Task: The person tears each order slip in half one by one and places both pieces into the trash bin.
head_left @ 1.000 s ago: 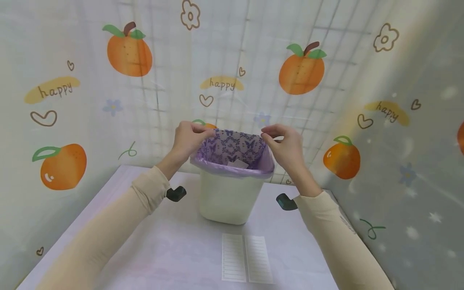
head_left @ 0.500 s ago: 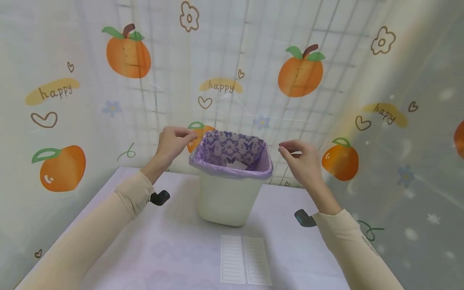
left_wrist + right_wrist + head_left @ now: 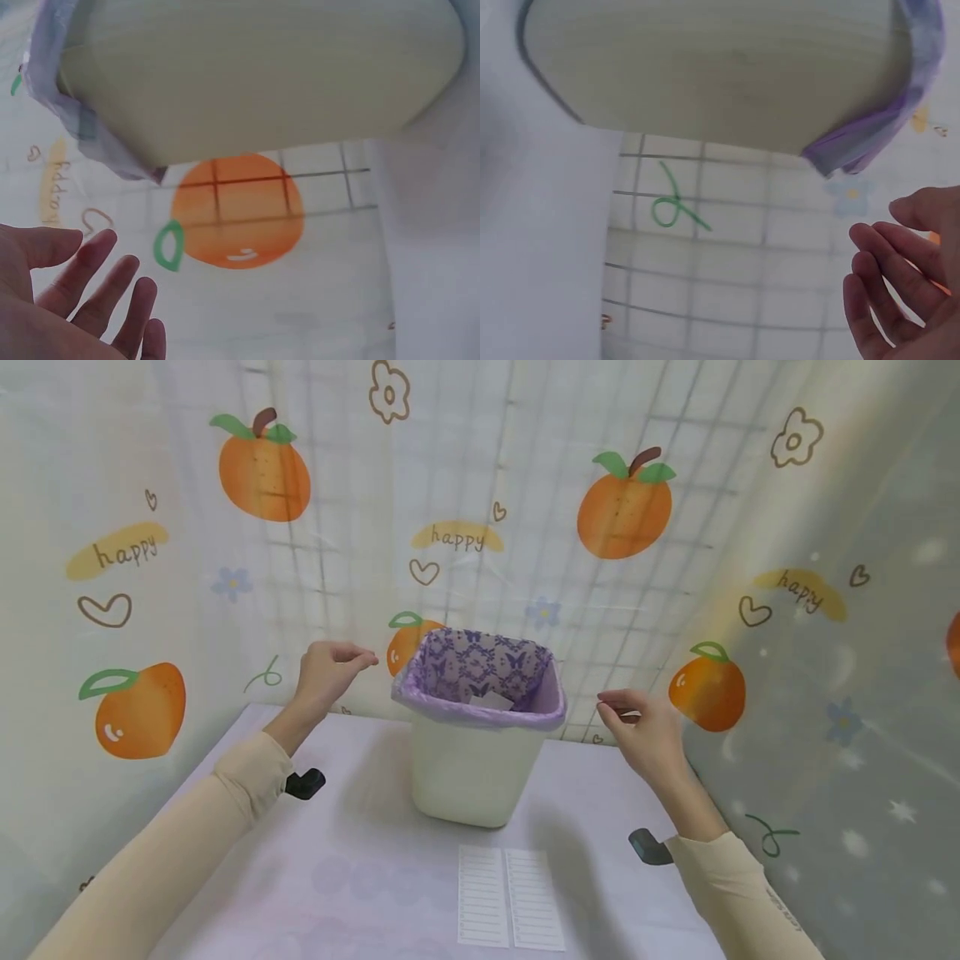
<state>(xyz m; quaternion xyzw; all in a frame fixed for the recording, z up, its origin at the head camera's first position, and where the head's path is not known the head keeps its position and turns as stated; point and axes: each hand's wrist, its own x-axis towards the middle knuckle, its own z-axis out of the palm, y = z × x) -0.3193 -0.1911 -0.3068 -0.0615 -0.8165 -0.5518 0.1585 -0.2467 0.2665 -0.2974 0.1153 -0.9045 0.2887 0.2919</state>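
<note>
A pale cream trash bin [image 3: 472,777] stands upright on the table, in the middle of the head view. Its purple patterned bag [image 3: 480,717] lines the inside and folds down over the rim. Something white, perhaps paper [image 3: 491,700], shows inside the bin. To the left of the bin, apart from it, is my left hand [image 3: 324,677], its fingers loosely bent and holding nothing. My right hand [image 3: 648,735] hangs in the air on the other side, also holding nothing. Both wrist views show relaxed fingers below the bin's side and the bag's folded edge.
Two white lined paper strips [image 3: 507,897] lie side by side on the table [image 3: 360,893] in front of the bin. A curtain [image 3: 360,468] printed with oranges encloses the back and sides. Dark wrist devices [image 3: 306,783] stick out by the sleeves.
Both hands have let go of the bag's back rim and moved outward and down, left and right of the bin. Bin and paper strips stay where they were.
</note>
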